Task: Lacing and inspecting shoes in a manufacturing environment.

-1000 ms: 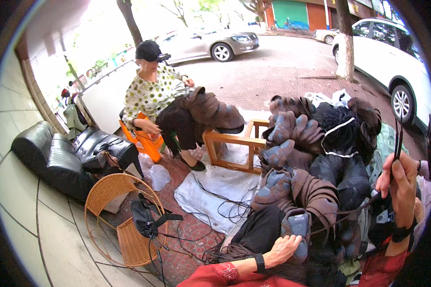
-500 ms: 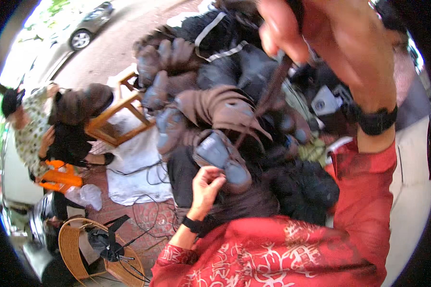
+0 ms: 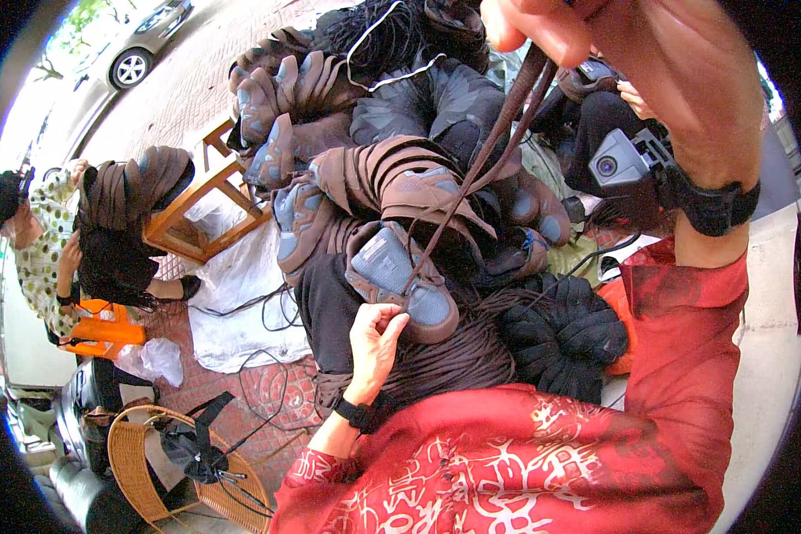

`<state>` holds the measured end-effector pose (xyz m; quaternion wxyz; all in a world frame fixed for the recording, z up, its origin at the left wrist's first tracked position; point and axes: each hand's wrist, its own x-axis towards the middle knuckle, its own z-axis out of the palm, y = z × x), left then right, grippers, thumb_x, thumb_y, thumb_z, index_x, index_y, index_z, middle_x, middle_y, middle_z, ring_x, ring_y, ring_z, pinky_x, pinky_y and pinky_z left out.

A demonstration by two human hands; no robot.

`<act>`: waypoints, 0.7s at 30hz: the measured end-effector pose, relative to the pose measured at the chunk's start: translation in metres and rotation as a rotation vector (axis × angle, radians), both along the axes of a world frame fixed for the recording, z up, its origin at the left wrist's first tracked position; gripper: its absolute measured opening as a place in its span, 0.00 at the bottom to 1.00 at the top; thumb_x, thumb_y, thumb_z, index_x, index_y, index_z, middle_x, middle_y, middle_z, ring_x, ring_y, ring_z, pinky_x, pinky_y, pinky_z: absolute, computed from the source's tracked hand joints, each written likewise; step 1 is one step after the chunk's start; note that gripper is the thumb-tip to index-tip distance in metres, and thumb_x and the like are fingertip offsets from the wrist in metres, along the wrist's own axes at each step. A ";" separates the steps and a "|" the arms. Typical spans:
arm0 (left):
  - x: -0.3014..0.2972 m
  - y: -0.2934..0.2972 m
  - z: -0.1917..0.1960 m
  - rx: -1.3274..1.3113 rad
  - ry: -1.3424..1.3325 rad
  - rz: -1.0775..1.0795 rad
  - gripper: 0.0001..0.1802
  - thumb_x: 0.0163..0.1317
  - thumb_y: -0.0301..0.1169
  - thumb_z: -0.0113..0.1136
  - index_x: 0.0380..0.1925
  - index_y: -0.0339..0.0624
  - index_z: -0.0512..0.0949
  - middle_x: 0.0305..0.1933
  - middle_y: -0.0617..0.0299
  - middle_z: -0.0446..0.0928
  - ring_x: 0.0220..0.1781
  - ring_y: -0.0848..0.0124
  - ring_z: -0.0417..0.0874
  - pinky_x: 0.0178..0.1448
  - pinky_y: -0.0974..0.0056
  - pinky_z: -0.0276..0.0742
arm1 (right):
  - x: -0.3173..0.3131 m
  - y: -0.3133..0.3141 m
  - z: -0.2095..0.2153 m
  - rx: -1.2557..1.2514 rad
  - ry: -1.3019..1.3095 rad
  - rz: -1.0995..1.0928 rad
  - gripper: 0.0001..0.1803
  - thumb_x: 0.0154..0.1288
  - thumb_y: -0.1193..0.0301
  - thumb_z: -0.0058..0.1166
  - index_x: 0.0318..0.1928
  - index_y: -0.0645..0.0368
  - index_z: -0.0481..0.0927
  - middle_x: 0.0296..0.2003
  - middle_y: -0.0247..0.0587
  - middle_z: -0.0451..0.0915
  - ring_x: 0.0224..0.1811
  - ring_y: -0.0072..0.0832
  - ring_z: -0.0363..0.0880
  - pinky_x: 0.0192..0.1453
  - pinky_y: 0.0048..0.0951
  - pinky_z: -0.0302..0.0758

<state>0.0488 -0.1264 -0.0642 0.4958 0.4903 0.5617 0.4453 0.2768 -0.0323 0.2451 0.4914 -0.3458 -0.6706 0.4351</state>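
Observation:
On my lap lies a brown shoe upper (image 3: 390, 261) with blue-grey panels. My left hand (image 3: 376, 345) is closed in a pinch at its near edge, thumb against forefinger. High at the upper right, my right hand (image 3: 543, 28) grips brown shoelaces (image 3: 472, 182), partly cut off by the frame's top. The laces run taut and slanting from that hand down to the upper. Just beyond sits a fanned stack of brown uppers (image 3: 405, 178). Beneath the upper, a bundle of brown laces (image 3: 449, 365) spreads across my lap.
More stacked uppers (image 3: 307, 84) and black laces (image 3: 378, 40) are heaped beyond. A black cord bundle (image 3: 565, 338) lies by my right side. At left are a wooden stool frame (image 3: 182, 230), a seated person (image 3: 40, 249) with uppers and a wicker chair (image 3: 133, 481). Another person's hand (image 3: 636, 100) shows at right.
The laces have been drawn further through toward my raised right hand and now slant more steeply across the view. My left hand keeps its pinch at the upper. The whole view has shifted slightly.

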 end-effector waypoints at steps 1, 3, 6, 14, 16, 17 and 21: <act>0.000 0.000 0.002 0.008 0.040 0.002 0.09 0.51 0.25 0.63 0.33 0.39 0.75 0.28 0.71 0.68 0.28 0.83 0.65 0.33 0.76 0.65 | -0.005 0.000 0.001 -0.011 0.007 0.001 0.14 0.69 0.62 0.38 0.32 0.59 0.69 0.13 0.29 0.61 0.12 0.19 0.57 0.22 0.23 0.61; -0.005 -0.004 0.002 -0.009 0.061 -0.027 0.09 0.51 0.25 0.63 0.32 0.39 0.75 0.28 0.71 0.68 0.27 0.83 0.65 0.32 0.76 0.65 | -0.005 -0.002 0.000 -0.035 0.020 0.002 0.14 0.69 0.62 0.37 0.32 0.59 0.69 0.13 0.29 0.61 0.12 0.19 0.57 0.22 0.23 0.60; -0.006 0.004 0.001 -0.054 0.057 -0.077 0.08 0.51 0.26 0.63 0.30 0.38 0.75 0.26 0.72 0.68 0.26 0.83 0.65 0.31 0.77 0.64 | -0.006 0.000 0.000 -0.050 0.031 -0.008 0.14 0.69 0.62 0.37 0.32 0.59 0.69 0.13 0.29 0.60 0.12 0.19 0.57 0.22 0.23 0.59; -0.008 0.014 0.013 -0.025 0.297 0.045 0.10 0.46 0.27 0.65 0.25 0.37 0.73 0.21 0.66 0.69 0.24 0.79 0.68 0.30 0.73 0.68 | 0.020 0.013 0.000 -0.105 0.086 0.062 0.15 0.69 0.62 0.36 0.31 0.59 0.69 0.14 0.29 0.59 0.13 0.20 0.55 0.22 0.23 0.58; 0.004 0.011 0.021 0.135 0.343 0.114 0.09 0.46 0.26 0.64 0.24 0.37 0.74 0.23 0.60 0.73 0.26 0.74 0.73 0.33 0.70 0.71 | -0.004 0.013 0.005 -0.078 0.129 0.138 0.15 0.69 0.62 0.36 0.31 0.59 0.69 0.14 0.29 0.59 0.13 0.20 0.55 0.22 0.23 0.57; 0.005 0.014 0.026 0.163 0.351 0.094 0.08 0.46 0.26 0.63 0.25 0.36 0.74 0.24 0.57 0.73 0.27 0.71 0.75 0.34 0.68 0.72 | -0.042 0.023 0.016 -0.041 0.173 0.214 0.15 0.69 0.62 0.36 0.31 0.59 0.69 0.14 0.29 0.59 0.13 0.20 0.55 0.22 0.23 0.57; -0.006 -0.009 -0.007 0.142 0.240 0.131 0.07 0.48 0.26 0.61 0.27 0.35 0.75 0.26 0.53 0.75 0.30 0.67 0.78 0.37 0.65 0.73 | -0.023 0.053 -0.030 0.084 0.105 0.275 0.13 0.69 0.61 0.37 0.36 0.58 0.66 0.13 0.28 0.61 0.11 0.19 0.56 0.20 0.22 0.58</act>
